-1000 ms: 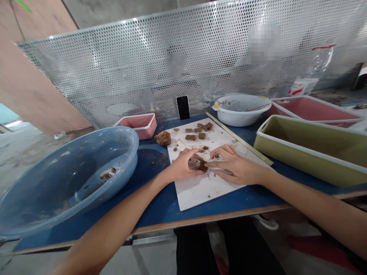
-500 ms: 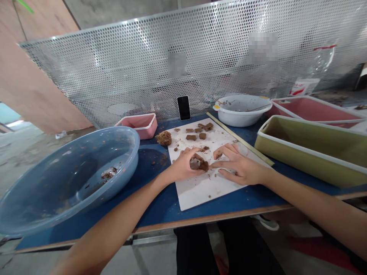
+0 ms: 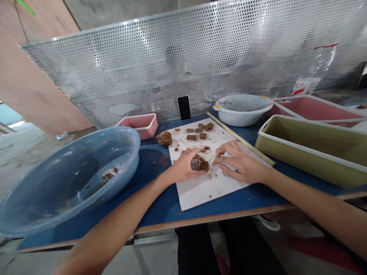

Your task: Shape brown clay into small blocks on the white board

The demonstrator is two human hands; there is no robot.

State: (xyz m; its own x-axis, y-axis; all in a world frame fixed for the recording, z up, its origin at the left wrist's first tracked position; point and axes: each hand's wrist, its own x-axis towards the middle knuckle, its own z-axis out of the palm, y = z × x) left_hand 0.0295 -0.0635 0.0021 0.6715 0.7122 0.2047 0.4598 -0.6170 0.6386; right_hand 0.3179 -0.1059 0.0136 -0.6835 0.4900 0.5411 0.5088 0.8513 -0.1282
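Note:
My left hand [image 3: 185,166] curves round a brown and grey lump of clay [image 3: 200,164] at the middle of a white board [image 3: 197,194], its thumb and fingers wrapping the piece. Just right of the lump is my right hand [image 3: 237,162], fingers apart and pointing at it across a small gap; I see nothing in them. Small shaped clay pieces [image 3: 191,137] lie in rows on the far part of the board, with crumbs scattered around. A rough brown clay ball [image 3: 164,138] sits at the board's left edge.
Left stands a large blue basin [image 3: 123,183]. Behind are a small pink tub [image 3: 147,128], a phone [image 3: 184,108] leaning on a perforated metal screen [image 3: 129,76], and a white basin [image 3: 241,118]. A pale stick [image 3: 241,139] borders the board; a green trough [image 3: 309,152] stands right.
My right hand has drawn slightly back to the right from the clay lump, its fingers a little closer together. My left hand keeps its hold.

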